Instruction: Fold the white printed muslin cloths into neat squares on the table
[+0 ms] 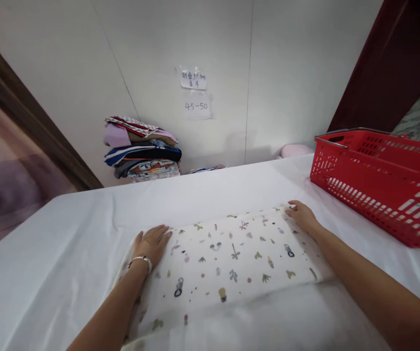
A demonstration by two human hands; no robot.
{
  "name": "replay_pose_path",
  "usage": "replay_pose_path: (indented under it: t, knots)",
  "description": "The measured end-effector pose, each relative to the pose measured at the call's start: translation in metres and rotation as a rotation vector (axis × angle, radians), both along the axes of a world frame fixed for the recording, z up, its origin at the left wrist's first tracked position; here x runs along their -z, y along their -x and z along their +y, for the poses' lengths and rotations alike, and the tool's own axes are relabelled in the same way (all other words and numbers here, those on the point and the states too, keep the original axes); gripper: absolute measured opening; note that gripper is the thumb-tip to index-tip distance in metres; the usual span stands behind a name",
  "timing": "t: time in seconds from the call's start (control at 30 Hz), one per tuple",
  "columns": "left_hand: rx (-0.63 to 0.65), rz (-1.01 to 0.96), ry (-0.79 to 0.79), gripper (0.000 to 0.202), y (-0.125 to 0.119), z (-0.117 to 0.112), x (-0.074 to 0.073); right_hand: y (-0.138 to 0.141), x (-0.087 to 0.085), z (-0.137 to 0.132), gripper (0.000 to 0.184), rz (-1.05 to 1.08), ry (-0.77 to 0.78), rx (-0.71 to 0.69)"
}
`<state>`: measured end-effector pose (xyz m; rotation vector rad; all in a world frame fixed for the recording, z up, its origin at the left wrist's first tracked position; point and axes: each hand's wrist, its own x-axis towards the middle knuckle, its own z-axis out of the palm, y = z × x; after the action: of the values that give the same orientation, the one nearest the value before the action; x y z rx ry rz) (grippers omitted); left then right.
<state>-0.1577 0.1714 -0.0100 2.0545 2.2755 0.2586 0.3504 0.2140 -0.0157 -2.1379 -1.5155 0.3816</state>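
A white cloth (228, 258) printed with small plants, shells and other motifs lies spread in a folded rectangle in front of me. My left hand (150, 246) rests flat on its far left part, fingers stretched out and slightly apart. A bracelet (140, 263) circles that wrist. At the far right corner of the cloth, my right hand (302, 217) has its fingers closed on the edge. The cloth's near part, plain and whitish, is blurred at the bottom of the view.
A white sheet covers the table (85, 219). To the right stands a red plastic basket (371, 180) with metal handles. Stacked folded fabrics (142, 148) stand beyond the table's far edge. Handwritten paper signs (198, 106) hang on the wall, and a curtain (30, 112) hangs at left.
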Motion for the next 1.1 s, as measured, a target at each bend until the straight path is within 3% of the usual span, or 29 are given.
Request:
replay_pose_path:
  t: [0.3, 0.5, 0.63, 0.83, 0.97, 1.1]
  knots:
    - [0.017, -0.039, -0.012, 0.037, -0.002, -0.001, -0.002, 0.001, 0.006, 0.002, 0.043, -0.186, 0.026, -0.07]
    - [0.143, 0.02, 0.055, 0.04, 0.006, 0.008, -0.014, -0.004, -0.009, 0.013, 0.046, -0.088, 0.185, -0.179]
    - [0.225, -0.029, 0.116, 0.037, 0.013, 0.016, -0.022, -0.005, -0.023, 0.017, 0.025, -0.11, 0.305, -0.281]
    - [0.15, -0.072, 0.22, 0.038, 0.021, 0.022, -0.039, -0.006, -0.029, 0.031, 0.01, -0.097, 0.199, -0.352]
    - [0.037, -0.063, 0.214, 0.041, 0.026, 0.027, -0.042, 0.005, -0.025, 0.055, 0.027, 0.055, 0.056, -0.262]
    - [-0.037, -0.088, 0.235, 0.045, 0.034, 0.029, -0.032, 0.015, -0.011, 0.071, 0.051, -0.077, 0.058, -0.176]
